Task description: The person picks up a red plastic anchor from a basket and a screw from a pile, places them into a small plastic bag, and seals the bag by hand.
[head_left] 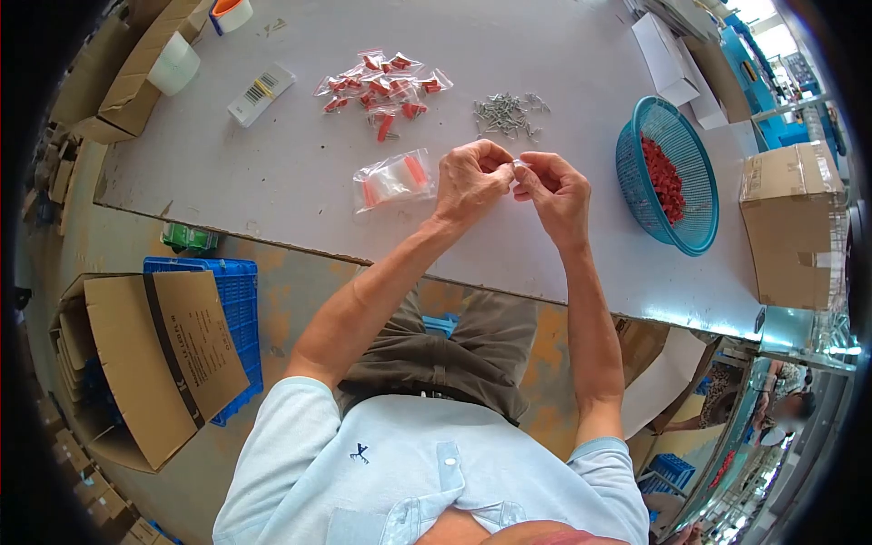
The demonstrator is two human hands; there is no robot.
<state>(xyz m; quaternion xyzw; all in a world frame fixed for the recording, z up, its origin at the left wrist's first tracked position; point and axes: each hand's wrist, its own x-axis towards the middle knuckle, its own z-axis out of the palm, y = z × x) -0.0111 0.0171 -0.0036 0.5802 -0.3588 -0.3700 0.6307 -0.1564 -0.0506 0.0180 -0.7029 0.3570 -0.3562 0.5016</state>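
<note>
The person stands over a grey table (272, 182) with both hands drawn together above it. The left hand (470, 180) is curled in tight, its thumb and forefinger pinched on a small clear piece (518, 166). The other fingers are folded toward the palm. The right hand (556, 193) meets it from the other side. Its fingertips (527, 173) are closed on the same piece, so the thing sits right between the two sets of fingers, held just off the tabletop. It is too small and too covered to say what it is; it may be a little plastic bag.

Just to the left of the left fingers lies a flat stack of clear bags (392, 179) with a red strip, close to the knuckles but not touching. Beyond the fingers, further across the table, a loose heap of screws (507, 113) is spread out. Past that and to the left sits a cluster of filled packets (381, 86) with red parts in them. Off to the right of the right fingers, a teal basket (636, 195) leans on its side and holds red pieces (665, 177). A cardboard box (790, 222) stands beyond it at the table's edge. Far to the left of the fingers lies a white barcode label (261, 94).
</note>
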